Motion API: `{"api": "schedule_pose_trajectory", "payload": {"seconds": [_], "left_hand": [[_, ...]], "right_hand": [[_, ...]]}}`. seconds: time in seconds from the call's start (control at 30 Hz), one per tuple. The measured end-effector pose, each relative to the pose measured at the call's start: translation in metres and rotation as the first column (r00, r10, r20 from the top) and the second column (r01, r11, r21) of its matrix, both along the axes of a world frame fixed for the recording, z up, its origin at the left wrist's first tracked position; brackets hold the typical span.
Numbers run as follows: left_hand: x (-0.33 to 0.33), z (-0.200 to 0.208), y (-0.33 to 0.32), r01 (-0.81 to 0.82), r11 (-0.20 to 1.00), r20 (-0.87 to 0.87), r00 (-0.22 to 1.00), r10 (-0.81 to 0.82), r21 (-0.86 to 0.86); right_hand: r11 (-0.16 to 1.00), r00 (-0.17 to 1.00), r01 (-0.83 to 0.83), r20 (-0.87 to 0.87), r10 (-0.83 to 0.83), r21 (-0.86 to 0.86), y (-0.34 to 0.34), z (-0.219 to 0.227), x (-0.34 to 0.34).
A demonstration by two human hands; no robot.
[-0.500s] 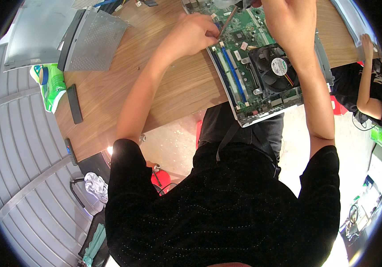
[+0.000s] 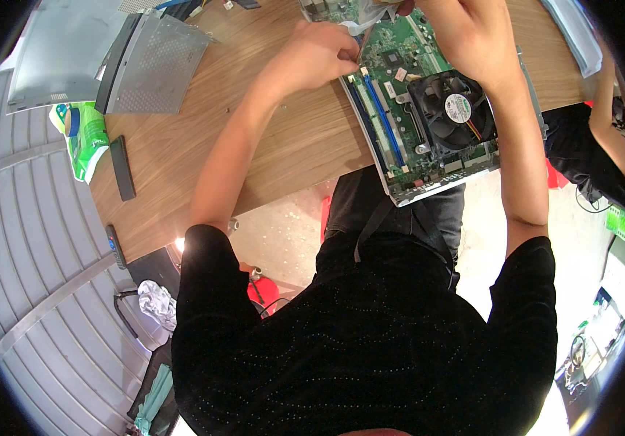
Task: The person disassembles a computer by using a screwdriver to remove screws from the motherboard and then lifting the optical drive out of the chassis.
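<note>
A green motherboard [image 2: 392, 94] sits in an open metal computer case [image 2: 429, 195], which sticks out over the table's front edge. On it are a black cooling fan [image 2: 439, 112] and blue and white memory slots [image 2: 381, 120]. My left hand [image 2: 316, 54] is at the board's left edge by the slots' far end, its fingers pinched together; what they hold is hidden. Over the far part of the board reaches my right hand [image 2: 465, 36], fingers curled and partly cut off by the upper edge. At its fingertips is a whitish translucent piece [image 2: 374, 14], too unclear to name.
Metal case panels [image 2: 156, 65] stand at the table's far left. Nearer lie a green packet [image 2: 88, 138] with a tape roll, a dark bar [image 2: 122, 168] and a remote control [image 2: 116, 247]. Another person's arm [image 2: 610, 138] is at the right, below a pale blue-white stack [image 2: 574, 36].
The whitish translucent piece has come down over the far end of the board, and a thin brown stick there is now mostly covered. My right hand has shifted slightly; my left stays put.
</note>
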State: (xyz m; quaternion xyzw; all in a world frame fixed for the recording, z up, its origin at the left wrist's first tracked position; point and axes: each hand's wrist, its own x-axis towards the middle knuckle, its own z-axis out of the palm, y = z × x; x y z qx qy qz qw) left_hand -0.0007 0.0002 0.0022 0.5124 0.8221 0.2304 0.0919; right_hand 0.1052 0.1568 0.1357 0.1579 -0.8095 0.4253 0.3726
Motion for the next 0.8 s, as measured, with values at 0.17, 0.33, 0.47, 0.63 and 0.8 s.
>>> {"api": "schedule_pose_trajectory", "payload": {"seconds": [0.17, 0.33, 0.47, 0.63, 0.8], "left_hand": [[-0.009, 0.005, -0.009, 0.113, 0.987, 0.146, 0.981, -0.129, 0.112], [-0.010, 0.002, -0.009, 0.092, 0.987, 0.166, 0.980, -0.113, 0.129], [-0.009, 0.001, -0.008, 0.082, 0.988, 0.148, 0.984, -0.101, 0.133], [-0.008, 0.000, -0.008, 0.072, 0.990, 0.138, 0.986, -0.089, 0.122], [-0.006, -0.002, -0.008, 0.063, 0.993, 0.145, 0.986, -0.078, 0.104]], "right_hand": [[0.994, 0.997, -0.039, 0.055, 0.044, -0.099, 0.019, -0.009, -0.010], [0.982, 0.995, 0.098, 0.043, -0.092, -0.162, 0.024, -0.018, -0.018], [0.984, 0.997, 0.072, 0.012, -0.071, -0.165, 0.015, -0.015, -0.012], [0.981, 0.998, 0.057, -0.028, -0.063, -0.183, 0.014, -0.020, -0.012], [0.998, 0.997, -0.022, -0.076, 0.018, -0.052, 0.028, -0.026, -0.014]]}}
